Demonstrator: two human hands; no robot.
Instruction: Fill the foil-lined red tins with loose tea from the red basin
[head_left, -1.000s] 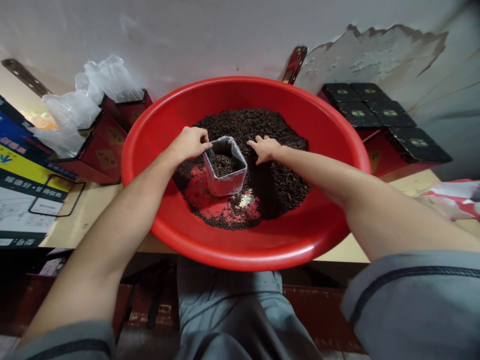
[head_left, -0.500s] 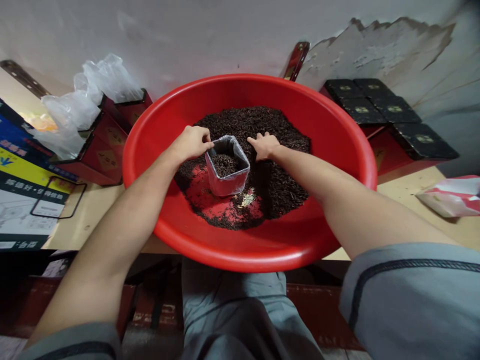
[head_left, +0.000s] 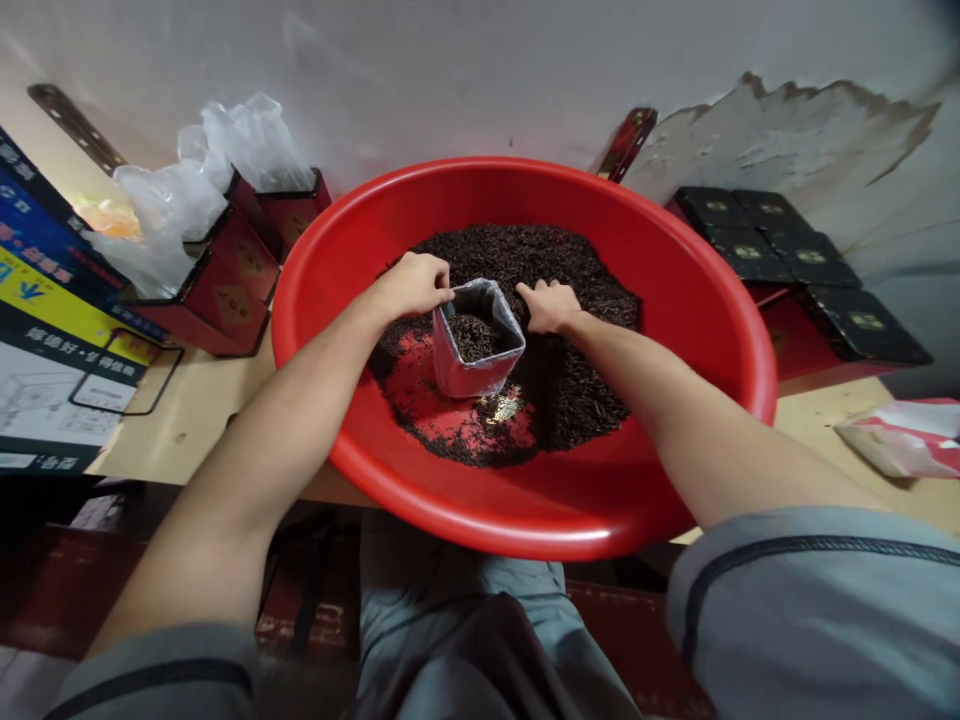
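Note:
A large red plastic basin [head_left: 720, 350] holds a heap of dark, dried tea leaves [head_left: 577, 390]. On its floor stands a square red tin [head_left: 469, 372], lined with a clear plastic bag and partly filled with the leaves. My left hand [head_left: 415, 285] is closed at the tin's back left corner, pinching the liner's edge between thumb and fingers. Just right of the tin, my right hand [head_left: 553, 305] lies palm down on the heap. Its fingers are apart, with no object in them; some fingertips are hard to see against the leaves.
Red tins [head_left: 225, 285] with puffed plastic liners stand left, near a printed carton [head_left: 60, 370] and a thin dark wire frame [head_left: 127, 372]. Several black-lidded tins [head_left: 817, 258] are grouped right. A red-and-white packet [head_left: 904, 437] lies on the wooden table [head_left: 806, 420].
The whole view has shifted, so the basin and tins appear farther right. My left hand keeps its pinch on the liner, and my right hand stays on the leaves beside the tin.

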